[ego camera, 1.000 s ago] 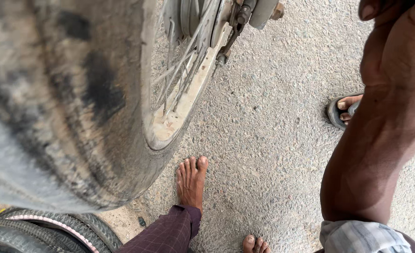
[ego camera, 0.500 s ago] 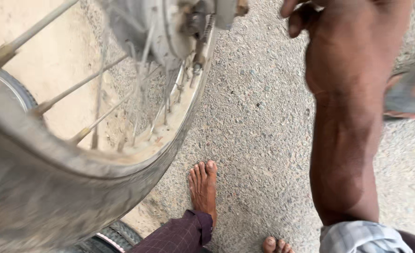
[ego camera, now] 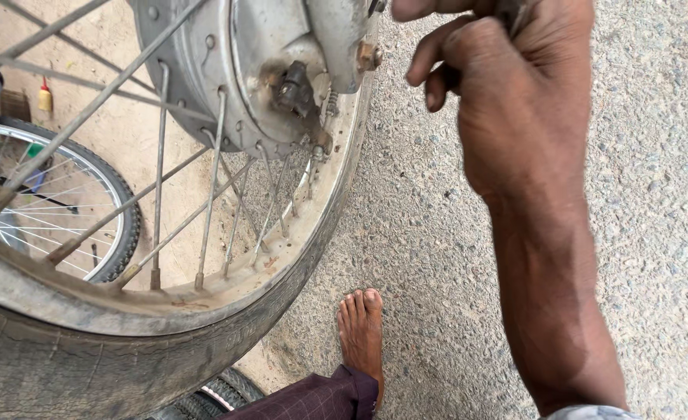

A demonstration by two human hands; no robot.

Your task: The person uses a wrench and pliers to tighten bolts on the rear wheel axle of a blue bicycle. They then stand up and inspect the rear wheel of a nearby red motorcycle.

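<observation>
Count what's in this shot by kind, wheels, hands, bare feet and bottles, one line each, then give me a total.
Wheels: 2, big spoked wheel and small wheel behind it
Hands: 1, right hand
Bare feet: 1, foot
Bottles: 1, yellow bottle
Total: 5

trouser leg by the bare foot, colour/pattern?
Dark maroon trouser leg with a fine check, seen in the head view.
</observation>
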